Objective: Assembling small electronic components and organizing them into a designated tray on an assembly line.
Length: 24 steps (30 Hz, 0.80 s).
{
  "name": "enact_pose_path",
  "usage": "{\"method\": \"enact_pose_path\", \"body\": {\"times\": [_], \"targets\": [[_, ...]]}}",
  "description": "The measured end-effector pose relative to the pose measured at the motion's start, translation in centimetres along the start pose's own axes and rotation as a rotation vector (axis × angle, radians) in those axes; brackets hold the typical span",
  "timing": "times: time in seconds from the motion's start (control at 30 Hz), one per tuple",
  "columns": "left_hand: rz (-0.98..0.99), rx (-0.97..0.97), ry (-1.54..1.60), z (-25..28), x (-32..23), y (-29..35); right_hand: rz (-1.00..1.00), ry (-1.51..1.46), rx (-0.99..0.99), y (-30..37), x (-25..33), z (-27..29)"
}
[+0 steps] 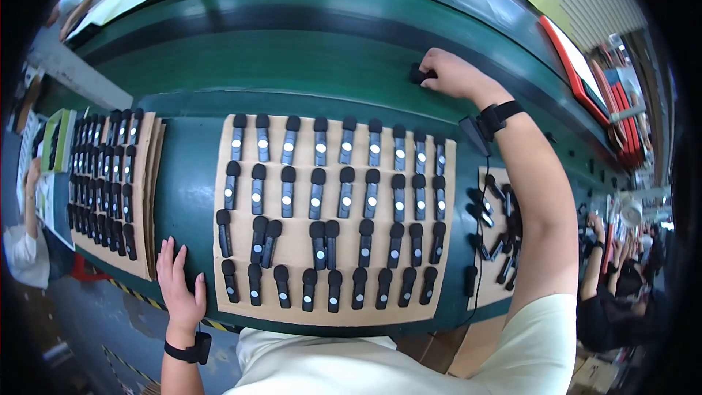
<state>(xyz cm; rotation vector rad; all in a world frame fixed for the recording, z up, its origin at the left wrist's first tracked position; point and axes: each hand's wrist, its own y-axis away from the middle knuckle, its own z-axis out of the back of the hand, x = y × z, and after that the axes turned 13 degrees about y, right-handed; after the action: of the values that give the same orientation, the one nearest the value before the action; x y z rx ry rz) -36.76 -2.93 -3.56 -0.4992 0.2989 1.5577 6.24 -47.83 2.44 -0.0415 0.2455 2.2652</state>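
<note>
My right hand (457,75) reaches out over the green conveyor belt (292,66), thumb and fingers pinched on a small black foam-tipped microphone (418,74). Most of that microphone is hidden by the fingers. My left hand (181,289) rests with fingers stretched at the near edge of the green table, just left of a cardboard sheet (347,245), and holds nothing. On this sheet lie rows of small clip-on microphones (320,143) with black foam tops, most bearing a white round dot. Two pairs in the third row lie close together.
Left of the sheet is a cardboard stack (154,197) with more microphones on top. To the right, partly behind my right arm, loose microphones lie on another cardboard sheet (486,292). A black cable (480,249) hangs from my right wristband (497,117). Other people sit at both sides.
</note>
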Motion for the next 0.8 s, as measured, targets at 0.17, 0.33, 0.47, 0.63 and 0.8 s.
{"method": "enact_pose_path", "body": {"times": [0.17, 0.33, 0.47, 0.63, 0.8], "targets": [[-0.007, -0.025, -0.008, -0.2, 0.3, 0.2, -0.211, -0.019, -0.009, 10.7, -0.5, 2.4], [-0.038, -0.053, -0.006, -0.4, 0.8, 0.6, -0.345, -0.110, -0.091, 24.2, 5.1, 2.4], [-0.077, -0.067, -0.021, -0.7, 1.2, 0.6, -0.413, -0.164, -0.139, 32.8, 11.2, -0.5], [-0.139, -0.100, -0.037, -1.3, 1.6, 0.6, -0.616, -0.104, -0.150, 36.7, 15.3, -4.6], [-0.150, -0.089, -0.055, -1.5, 1.9, 1.0, -0.674, 0.003, -0.369, 37.3, 19.2, -5.3]]}}
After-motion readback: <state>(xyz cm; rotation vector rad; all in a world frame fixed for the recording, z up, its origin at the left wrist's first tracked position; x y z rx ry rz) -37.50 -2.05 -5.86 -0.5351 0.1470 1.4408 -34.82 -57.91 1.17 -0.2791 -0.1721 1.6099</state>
